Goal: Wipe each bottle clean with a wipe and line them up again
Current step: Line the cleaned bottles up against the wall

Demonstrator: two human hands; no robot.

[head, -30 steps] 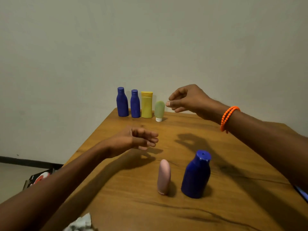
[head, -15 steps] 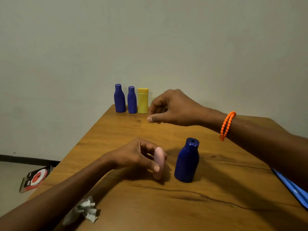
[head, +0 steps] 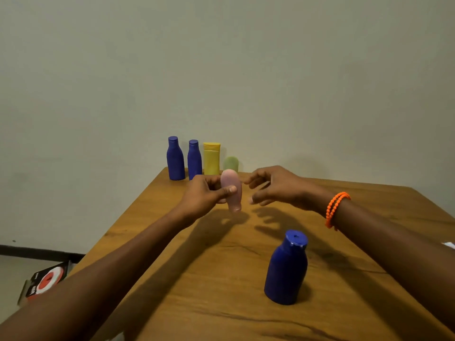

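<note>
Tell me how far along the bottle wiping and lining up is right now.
Looks done: two dark blue bottles, a yellow flat-capped bottle and a pale green tube stand in a row at the wooden table's far edge. In hand: the left hand holds a pink rounded tube in the air; the right hand is open beside it. Left: the large dark blue bottle stands apart.

Likely a plain home room: bare painted wall [head: 221,70], wooden table [head: 246,303], toiletry bottles [head: 194,159], a box on the floor [head: 46,281].
</note>
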